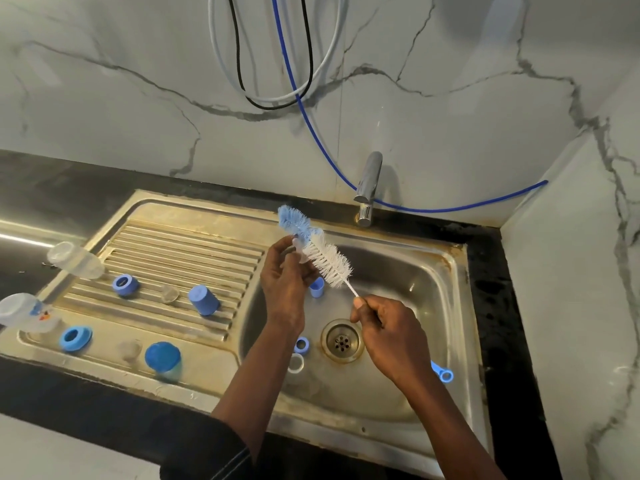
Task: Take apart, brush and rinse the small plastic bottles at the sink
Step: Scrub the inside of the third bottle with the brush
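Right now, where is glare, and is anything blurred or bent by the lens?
Head view: glare streaks the steel strip at far left; clear bottles there look soft; the lens bows the sink rim; the brush in the right hand and the small clear part in the left hand are sharper.

Angles the bare left forearm (256, 368) up from seven o'clock, left hand (285, 271) upright, fingers curled, pinching a small clear plastic piece (298, 249) at its one o'clock. Angles the bare right forearm (446, 420) in from five o'clock. Pinches in the right hand (391, 332), thumb uppermost, the thin white stem of a blue-and-white bristle bottle brush (327, 259) slanting toward eleven o'clock.
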